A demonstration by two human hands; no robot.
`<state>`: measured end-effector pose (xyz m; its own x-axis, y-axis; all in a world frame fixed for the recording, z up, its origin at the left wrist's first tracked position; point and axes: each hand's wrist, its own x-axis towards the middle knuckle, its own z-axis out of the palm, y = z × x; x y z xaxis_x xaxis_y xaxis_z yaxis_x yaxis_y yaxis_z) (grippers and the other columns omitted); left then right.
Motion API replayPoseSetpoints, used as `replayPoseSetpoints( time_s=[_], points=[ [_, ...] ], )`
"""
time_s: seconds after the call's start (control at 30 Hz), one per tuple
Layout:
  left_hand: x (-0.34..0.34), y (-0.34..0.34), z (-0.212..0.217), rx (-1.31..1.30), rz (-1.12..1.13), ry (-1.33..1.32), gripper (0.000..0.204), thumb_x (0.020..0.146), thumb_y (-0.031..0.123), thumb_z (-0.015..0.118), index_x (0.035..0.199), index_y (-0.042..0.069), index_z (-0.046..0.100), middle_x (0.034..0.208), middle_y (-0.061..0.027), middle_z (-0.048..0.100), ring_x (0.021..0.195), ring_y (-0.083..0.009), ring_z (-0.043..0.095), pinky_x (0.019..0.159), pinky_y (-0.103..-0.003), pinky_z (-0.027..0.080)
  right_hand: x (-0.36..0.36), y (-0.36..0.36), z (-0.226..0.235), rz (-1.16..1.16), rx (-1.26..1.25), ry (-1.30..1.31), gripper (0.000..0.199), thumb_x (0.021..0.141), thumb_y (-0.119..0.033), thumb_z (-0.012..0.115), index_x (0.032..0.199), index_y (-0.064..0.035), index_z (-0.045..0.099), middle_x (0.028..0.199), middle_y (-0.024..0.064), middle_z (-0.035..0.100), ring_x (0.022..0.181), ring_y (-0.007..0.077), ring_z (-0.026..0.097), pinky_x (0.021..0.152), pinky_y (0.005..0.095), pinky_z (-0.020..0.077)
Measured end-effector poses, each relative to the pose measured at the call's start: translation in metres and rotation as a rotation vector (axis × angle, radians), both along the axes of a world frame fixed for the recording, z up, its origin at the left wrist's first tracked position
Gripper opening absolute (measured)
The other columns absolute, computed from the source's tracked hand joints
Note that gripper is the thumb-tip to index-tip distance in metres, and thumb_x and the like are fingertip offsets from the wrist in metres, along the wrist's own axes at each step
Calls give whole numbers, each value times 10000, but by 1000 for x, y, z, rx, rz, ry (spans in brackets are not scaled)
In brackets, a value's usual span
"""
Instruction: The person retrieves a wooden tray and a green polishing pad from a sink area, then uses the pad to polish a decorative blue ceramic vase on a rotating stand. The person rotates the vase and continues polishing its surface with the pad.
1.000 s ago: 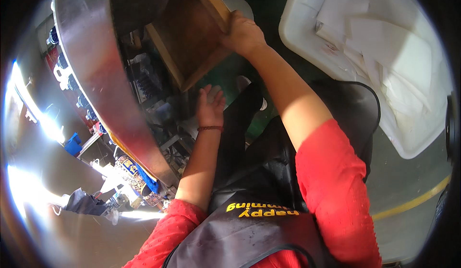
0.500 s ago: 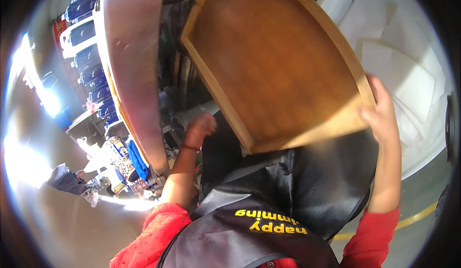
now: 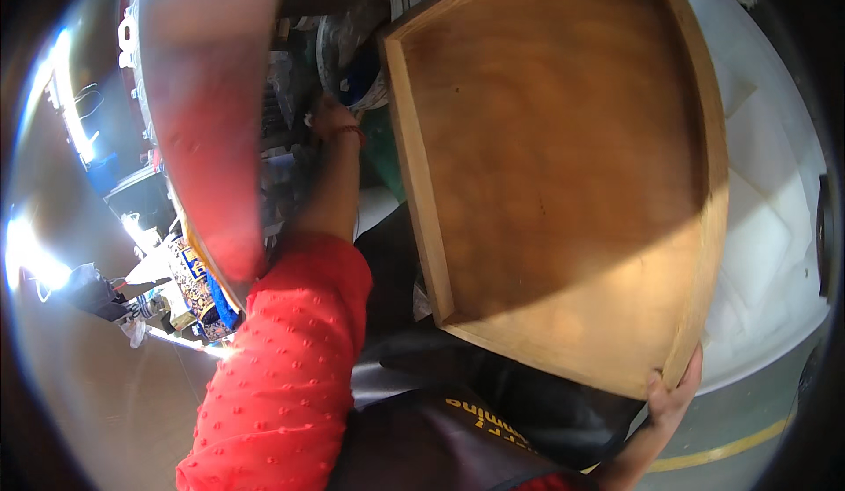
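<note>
Wooden tray (image 3: 546, 183), one: drawn closer to the body than before, corner gripped by right hand (image 3: 676, 394). Left hand (image 3: 334, 123): now farther forward, bucket (image 3: 375, 97) just beyond; grip indiscernible.

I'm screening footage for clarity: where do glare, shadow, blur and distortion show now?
Head view: glare whitens patches at far left; shadow darkens most of the wooden tray, leaving its lower-right corner bright. Head view again: the metal panel looks blurred along its edge; the yellow floor line bends, fisheye-style.

black apron (image 3: 414, 447) | yellow lettering (image 3: 495, 428), upside down | seemingly part-hidden
</note>
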<state>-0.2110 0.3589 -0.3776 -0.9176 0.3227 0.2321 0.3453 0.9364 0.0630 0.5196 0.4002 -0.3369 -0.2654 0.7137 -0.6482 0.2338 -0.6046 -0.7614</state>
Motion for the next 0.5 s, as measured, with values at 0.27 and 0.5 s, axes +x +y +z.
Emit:
replayPoseSetpoints(
  time_s=[0.27,0.5],
  points=[
    [-107,119,-20,-450,-115,-48,568,988,470,506,1476,182,527,1530,-170,485,1382,-373,486,1130,-499,383,17,-7,-15,-44,-46,-125,776,691,-119,648,1419,74,463,1227,127,577,1098,206,544,975,330,437],
    [-119,125,-12,-335,-51,32,429,955,408,570,1203,98,732,1376,-242,597,1187,-407,631,971,-509,518,-6,-15,-65,-4,-3,-119,637,722,-15,591,1352,40,513,1145,109,585,1058,230,560,962,362,463]
  ],
)
